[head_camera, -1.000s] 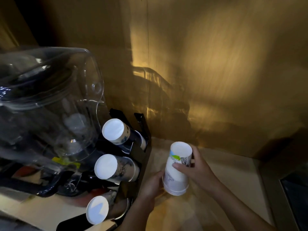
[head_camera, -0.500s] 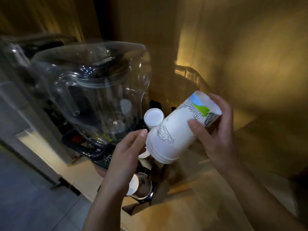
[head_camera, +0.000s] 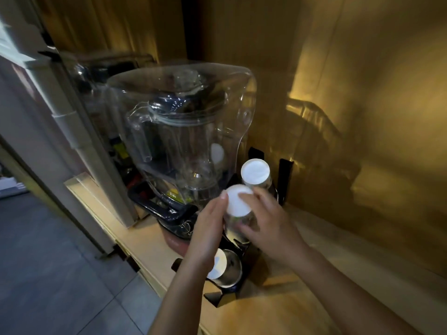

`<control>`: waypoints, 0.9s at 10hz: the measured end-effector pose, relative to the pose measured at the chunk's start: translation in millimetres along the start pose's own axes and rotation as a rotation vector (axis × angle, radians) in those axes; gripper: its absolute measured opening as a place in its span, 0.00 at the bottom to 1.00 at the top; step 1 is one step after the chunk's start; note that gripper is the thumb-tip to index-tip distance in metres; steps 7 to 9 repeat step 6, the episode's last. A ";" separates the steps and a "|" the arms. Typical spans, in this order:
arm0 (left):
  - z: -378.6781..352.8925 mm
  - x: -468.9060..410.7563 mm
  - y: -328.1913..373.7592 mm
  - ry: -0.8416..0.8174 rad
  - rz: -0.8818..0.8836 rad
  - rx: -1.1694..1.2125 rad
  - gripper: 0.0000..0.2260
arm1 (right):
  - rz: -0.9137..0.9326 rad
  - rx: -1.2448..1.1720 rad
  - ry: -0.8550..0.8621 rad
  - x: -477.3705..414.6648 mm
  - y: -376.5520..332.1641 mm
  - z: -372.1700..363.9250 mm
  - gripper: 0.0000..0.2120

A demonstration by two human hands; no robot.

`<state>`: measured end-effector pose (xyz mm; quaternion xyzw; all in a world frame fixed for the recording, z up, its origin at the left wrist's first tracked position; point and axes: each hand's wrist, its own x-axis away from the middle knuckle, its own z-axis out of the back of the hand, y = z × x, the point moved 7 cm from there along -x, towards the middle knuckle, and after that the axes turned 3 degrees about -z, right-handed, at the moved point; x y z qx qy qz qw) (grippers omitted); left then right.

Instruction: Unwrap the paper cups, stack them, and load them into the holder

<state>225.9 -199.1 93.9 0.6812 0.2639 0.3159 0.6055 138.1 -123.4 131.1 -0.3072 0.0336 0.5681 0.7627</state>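
A black cup holder (head_camera: 283, 180) stands on the wooden counter beside a blender. A white paper cup stack (head_camera: 238, 201) lies in its middle slot, its white base facing me. My left hand (head_camera: 210, 228) touches the stack's left side. My right hand (head_camera: 266, 221) grips it from the right, with a fingertip on the base. Another cup stack (head_camera: 255, 171) sits in the upper slot. A third cup stack (head_camera: 217, 264) shows in the lower slot, partly hidden by my left wrist.
A clear plastic blender jar (head_camera: 183, 131) on a dark base stands just left of the holder. A wooden wall (head_camera: 362, 117) rises behind. The counter (head_camera: 278, 310) ends at the lower left, above a grey tiled floor (head_camera: 60, 274).
The cup stack was held tilted in the air; now it lies in the holder's middle slot with both hands on it. The camera view has shifted left and closer.
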 end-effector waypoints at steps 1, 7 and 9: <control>2.3 -3.5 -3.0 0.069 -0.156 -0.406 0.16 | 0.051 0.237 -0.113 6.8 5.3 -23.9 0.20; -24.6 5.2 45.6 0.145 -0.593 -0.894 0.20 | 0.005 -0.018 -0.075 0.6 19.7 24.8 0.20; -24.6 5.2 45.6 0.145 -0.593 -0.894 0.20 | 0.005 -0.018 -0.075 0.6 19.7 24.8 0.20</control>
